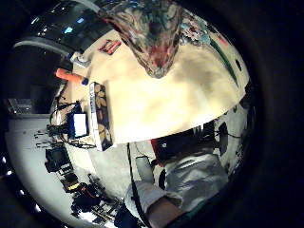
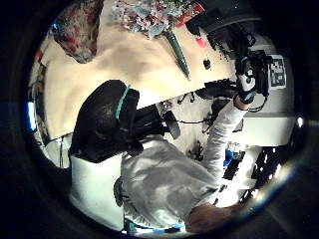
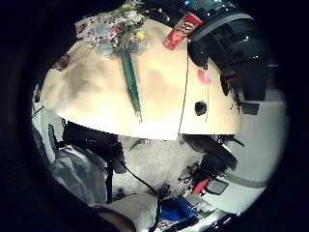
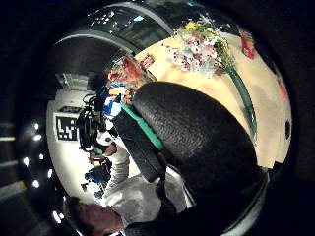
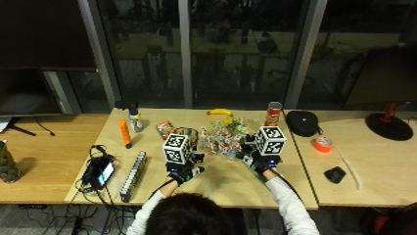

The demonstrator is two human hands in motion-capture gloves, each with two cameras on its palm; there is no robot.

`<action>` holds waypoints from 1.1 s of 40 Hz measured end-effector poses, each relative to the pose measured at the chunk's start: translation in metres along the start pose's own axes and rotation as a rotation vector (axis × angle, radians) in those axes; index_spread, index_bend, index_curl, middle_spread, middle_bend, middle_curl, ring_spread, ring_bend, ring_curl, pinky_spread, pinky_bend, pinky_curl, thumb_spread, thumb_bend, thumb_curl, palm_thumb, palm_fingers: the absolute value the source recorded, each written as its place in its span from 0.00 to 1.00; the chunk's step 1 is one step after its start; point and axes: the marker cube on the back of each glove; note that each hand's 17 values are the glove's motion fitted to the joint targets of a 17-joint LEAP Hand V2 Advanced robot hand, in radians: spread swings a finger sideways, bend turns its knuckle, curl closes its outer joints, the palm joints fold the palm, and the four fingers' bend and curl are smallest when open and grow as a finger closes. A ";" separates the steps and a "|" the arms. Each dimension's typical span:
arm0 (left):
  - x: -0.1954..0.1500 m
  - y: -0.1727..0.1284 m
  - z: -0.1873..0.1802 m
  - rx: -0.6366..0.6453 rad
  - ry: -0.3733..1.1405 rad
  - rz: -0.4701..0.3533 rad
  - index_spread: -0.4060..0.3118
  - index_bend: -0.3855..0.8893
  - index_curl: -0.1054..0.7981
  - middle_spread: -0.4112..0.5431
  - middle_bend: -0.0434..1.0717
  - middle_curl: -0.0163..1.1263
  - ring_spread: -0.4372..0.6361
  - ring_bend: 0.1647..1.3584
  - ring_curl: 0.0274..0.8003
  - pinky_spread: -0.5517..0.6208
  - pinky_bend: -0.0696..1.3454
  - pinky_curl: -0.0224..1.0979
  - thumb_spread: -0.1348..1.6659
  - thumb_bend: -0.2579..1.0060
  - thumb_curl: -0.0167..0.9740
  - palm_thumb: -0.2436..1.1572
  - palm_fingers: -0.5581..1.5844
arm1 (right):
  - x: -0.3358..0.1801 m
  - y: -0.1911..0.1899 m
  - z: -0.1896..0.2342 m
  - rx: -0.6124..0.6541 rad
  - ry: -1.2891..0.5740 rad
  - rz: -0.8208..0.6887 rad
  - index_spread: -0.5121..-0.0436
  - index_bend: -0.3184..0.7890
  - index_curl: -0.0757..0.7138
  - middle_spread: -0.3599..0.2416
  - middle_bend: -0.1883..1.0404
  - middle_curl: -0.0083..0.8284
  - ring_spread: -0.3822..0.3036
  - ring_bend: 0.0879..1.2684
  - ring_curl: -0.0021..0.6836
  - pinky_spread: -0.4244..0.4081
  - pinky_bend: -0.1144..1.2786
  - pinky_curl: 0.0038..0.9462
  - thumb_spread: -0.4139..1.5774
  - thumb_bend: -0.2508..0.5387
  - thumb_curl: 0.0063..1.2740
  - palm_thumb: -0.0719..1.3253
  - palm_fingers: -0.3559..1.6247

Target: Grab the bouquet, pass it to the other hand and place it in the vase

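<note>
Outside view puts your two hands over the counter, the left hand and right hand either side of the bouquet, neither touching it. You cannot tell from that view how either hand's fingers are set; marker blocks cover them. No palm view shows fingers curled round anything.

The bouquet lies flat on the counter. Your right little finger side view shows it best: blossoms toward the far edge, a long green stem running back toward the near edge where you sit. The long axis therefore runs far-to-near across the counter, flower end away from you. The outside view hides the stem behind the right hand and shows only the blossoms.

The vase, with its mottled pattern, stands on the counter just beside the blossoms, on your left. The left little finger side view shows it close to that palm.

A red can stands beyond the bouquet, seen also in the right little finger side view. An orange tube and a long patterned box lie to the far left.
</note>
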 end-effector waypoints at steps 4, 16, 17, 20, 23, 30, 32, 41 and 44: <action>0.004 0.003 0.003 -0.001 -0.010 0.006 0.66 0.42 0.19 0.63 0.20 0.08 0.64 0.21 0.09 0.69 0.27 0.10 0.43 0.36 0.12 0.41 0.35 | 0.005 0.003 -0.003 0.011 -0.012 0.008 0.59 0.38 0.15 0.60 0.35 0.12 0.61 0.21 0.13 0.66 0.35 0.13 0.52 0.45 0.04 0.19 0.27; 0.010 0.004 0.005 0.007 -0.017 0.047 0.69 0.43 0.29 0.72 0.21 0.15 0.78 0.26 0.17 0.80 0.28 0.18 0.64 0.32 0.21 0.43 0.33 | 0.011 0.007 -0.011 0.047 -0.055 0.008 0.39 0.40 0.23 0.60 0.37 0.23 0.65 0.26 0.24 0.73 0.36 0.22 0.72 0.40 0.08 0.20 0.26; 0.009 0.004 0.006 0.008 -0.015 0.048 0.70 0.43 0.29 0.72 0.21 0.16 0.78 0.26 0.17 0.80 0.28 0.18 0.65 0.31 0.21 0.43 0.33 | 0.010 0.006 -0.010 0.032 -0.055 0.012 0.39 0.40 0.24 0.61 0.37 0.24 0.65 0.27 0.24 0.73 0.37 0.22 0.73 0.40 0.09 0.20 0.26; 0.007 0.006 0.007 0.007 -0.008 0.047 0.69 0.43 0.31 0.73 0.21 0.17 0.79 0.27 0.18 0.81 0.28 0.20 0.66 0.30 0.23 0.44 0.32 | 0.004 0.005 -0.011 -0.035 -0.038 0.032 0.38 0.37 0.23 0.62 0.38 0.26 0.68 0.30 0.27 0.75 0.40 0.25 0.75 0.39 0.10 0.21 0.29; 0.003 0.007 0.010 0.004 -0.003 0.044 0.69 0.43 0.33 0.73 0.21 0.18 0.80 0.27 0.19 0.82 0.28 0.21 0.68 0.29 0.24 0.44 0.32 | -0.004 0.003 -0.012 -0.072 -0.022 0.040 0.38 0.35 0.22 0.66 0.38 0.27 0.72 0.33 0.29 0.78 0.44 0.27 0.77 0.38 0.11 0.22 0.31; -0.004 0.014 0.013 0.024 0.006 0.041 0.69 0.43 0.36 0.74 0.21 0.21 0.82 0.28 0.21 0.83 0.28 0.23 0.70 0.26 0.27 0.45 0.31 | -0.014 -0.007 -0.020 -0.063 0.004 0.077 0.44 0.36 0.23 0.70 0.37 0.31 0.76 0.38 0.35 0.80 0.49 0.32 0.78 0.35 0.14 0.24 0.31; -0.004 0.018 0.011 0.037 0.013 0.044 0.69 0.43 0.37 0.74 0.21 0.22 0.82 0.28 0.21 0.83 0.28 0.23 0.70 0.25 0.27 0.45 0.31 | -0.014 -0.009 -0.027 -0.062 0.006 0.089 0.46 0.36 0.23 0.70 0.37 0.32 0.76 0.39 0.36 0.80 0.49 0.32 0.78 0.35 0.15 0.25 0.31; -0.001 0.028 0.003 0.122 0.033 0.076 0.69 0.42 0.39 0.74 0.21 0.24 0.83 0.29 0.23 0.83 0.28 0.25 0.71 0.20 0.29 0.45 0.30 | 0.009 -0.029 -0.052 -0.037 0.003 0.202 0.46 0.34 0.22 0.71 0.34 0.34 0.74 0.41 0.39 0.81 0.58 0.37 0.79 0.31 0.18 0.29 0.31; 0.000 0.028 0.001 0.135 0.041 0.082 0.69 0.42 0.39 0.74 0.21 0.25 0.83 0.29 0.23 0.83 0.28 0.26 0.70 0.19 0.29 0.43 0.30 | 0.024 -0.039 -0.056 -0.016 -0.009 0.265 0.46 0.34 0.21 0.71 0.34 0.35 0.73 0.43 0.40 0.82 0.60 0.38 0.79 0.31 0.18 0.29 0.31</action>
